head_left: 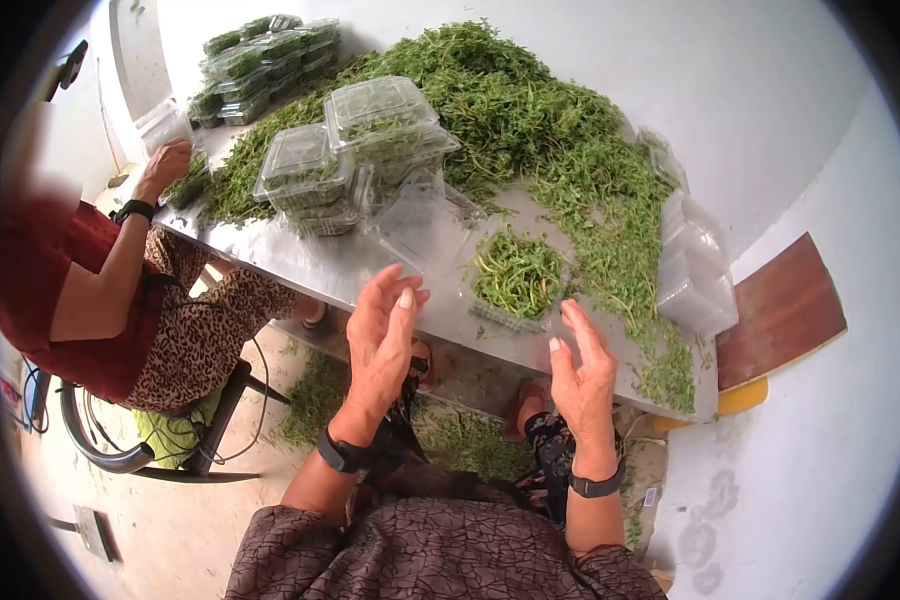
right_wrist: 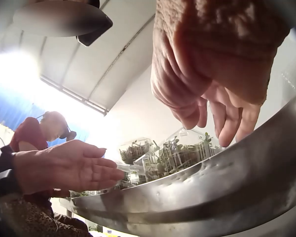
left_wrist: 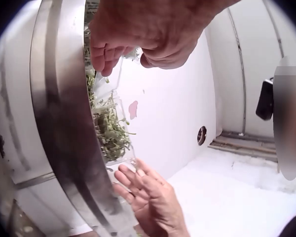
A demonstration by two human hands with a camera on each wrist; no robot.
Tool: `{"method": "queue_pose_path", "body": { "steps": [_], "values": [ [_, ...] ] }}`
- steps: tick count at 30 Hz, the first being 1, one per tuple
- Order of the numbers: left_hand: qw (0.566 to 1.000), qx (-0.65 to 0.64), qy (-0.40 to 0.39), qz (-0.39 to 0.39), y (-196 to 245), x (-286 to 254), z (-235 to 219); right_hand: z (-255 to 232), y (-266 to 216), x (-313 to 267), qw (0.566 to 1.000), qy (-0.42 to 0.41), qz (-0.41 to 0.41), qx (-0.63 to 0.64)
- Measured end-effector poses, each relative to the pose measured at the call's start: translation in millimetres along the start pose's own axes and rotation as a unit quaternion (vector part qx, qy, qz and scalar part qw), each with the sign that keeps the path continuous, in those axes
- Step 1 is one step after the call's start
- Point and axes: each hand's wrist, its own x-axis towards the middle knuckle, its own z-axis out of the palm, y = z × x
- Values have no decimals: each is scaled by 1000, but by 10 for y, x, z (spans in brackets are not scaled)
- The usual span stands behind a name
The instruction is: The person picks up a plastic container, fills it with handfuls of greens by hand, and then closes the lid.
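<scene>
A clear plastic clamshell box heaped with leafy green stems [head_left: 515,272] stands near the table's front edge, its transparent lid [head_left: 425,238] folded back to the left. My left hand [head_left: 378,335] hovers at the front edge, left of the box, fingers extended and holding nothing. On the box's other side is my right hand [head_left: 584,375], palm turned inward and also holding nothing. In the left wrist view, the right hand's fingertips [left_wrist: 126,177] come right by the box's near end. The right wrist view shows the filled box [right_wrist: 175,153] beyond the metal table edge.
Closed boxes of greens [head_left: 305,175] are stacked at left centre, more [head_left: 270,60] at the back left. A big pile of loose greens [head_left: 500,100] spreads along the wall. Nested clear boxes [head_left: 695,265] stand at right. Another person [head_left: 100,270] sits at left, handling a box.
</scene>
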Motion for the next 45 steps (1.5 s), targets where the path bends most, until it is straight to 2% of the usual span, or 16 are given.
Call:
{"method": "queue_pose_path", "body": {
  "steps": [6,11,14,16,17,19,24,27,29,30,32,34,37,39,43,45],
  "values": [
    [994,-85,65,-13,13,207,66,16,-16,-19,1000,2,-28,-2],
    [994,-98,46,-21,71,255,112,23,37,-41,1000,-3,-8,23],
    [997,33,-50,40,117,223,163,13,48,-43,998,-8,22,56],
    [976,136,-82,148,191,198,302,9,16,-48,997,-11,39,62],
    [976,136,-84,149,188,189,349,9,7,-49,996,-15,55,66],
    [954,201,-161,155,176,149,423,32,27,-64,995,-5,49,89],
    [939,247,-145,189,134,84,485,65,92,-74,986,8,49,158],
    [951,219,-145,164,175,32,459,103,26,-19,975,31,93,202],
    [930,262,-154,205,218,-43,433,114,-4,-3,962,43,158,220],
    [930,264,-153,204,239,-71,416,120,13,-5,961,41,158,222],
    [971,179,-123,98,262,-120,378,112,76,-19,950,51,153,268],
    [961,196,-70,182,133,42,322,88,51,-2,938,52,162,303],
    [963,200,-34,177,45,281,322,63,50,48,937,45,165,305],
    [995,57,-83,21,4,391,341,76,89,37,924,59,177,335],
    [995,51,-82,12,-56,502,317,-6,52,71,920,47,193,338],
    [988,117,-97,26,-16,541,335,-22,64,109,924,30,180,336]
  ]
}}
